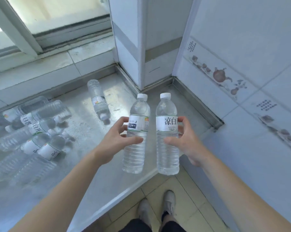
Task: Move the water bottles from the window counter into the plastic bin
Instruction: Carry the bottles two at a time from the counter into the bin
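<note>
While both arms reach in from the bottom of the frame, each hand holds one water bottle upright near the centre, above the near edge of the window counter (94,186). The left hand (115,144) has its thumb across the front and its fingers curled round the back of the left held bottle (136,133); the right hand (185,144) grips the right held bottle (167,134) the same way. The two bottles stand side by side, near each other but apart, their bases hanging just past the counter's front corner over the floor tiles (188,195).

Both are clear ribbed plastic, full of water, with white screw caps and a white label band round the upper body. The right one's label faces the camera with large black characters; the left one's shows small print and a dark block.

One single bottle (98,100) lies on its side alone at centre left of the frame, cap pointing toward the viewer. At the left edge a heap of bottles (32,133) lies on its side, overlapping; roughly eight to ten, though blur prevents an exact count. All look like the same kind.

Two grey shoes (156,210) show at the bottom centre. A window frame (20,36) fills the upper left, and a tiled wall (242,64) with a teapot-pattern border runs down the right
</note>
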